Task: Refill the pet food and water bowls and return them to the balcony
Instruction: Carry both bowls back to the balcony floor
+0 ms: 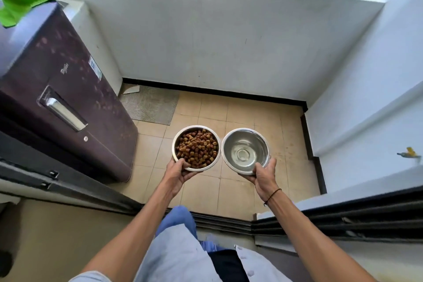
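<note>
A steel food bowl (183, 130) full of brown kibble is held up over the balcony floor by my left hand (178, 170), which grips its near rim. Right beside it, almost touching, is a steel water bowl (245, 144) with clear water in it, gripped at its near rim by my right hand (263, 176). Both bowls are level and well above the tan tiled floor (240, 112). A dark cord sits around my right wrist.
A dark maroon fridge (64, 98) stands at the left with a green cloth (20, 2) on top. A grey mat (151, 104) lies by the far white parapet wall (217, 36). The sliding-door track (219, 222) crosses under my raised knee. A tap (409, 153) sticks out at the right.
</note>
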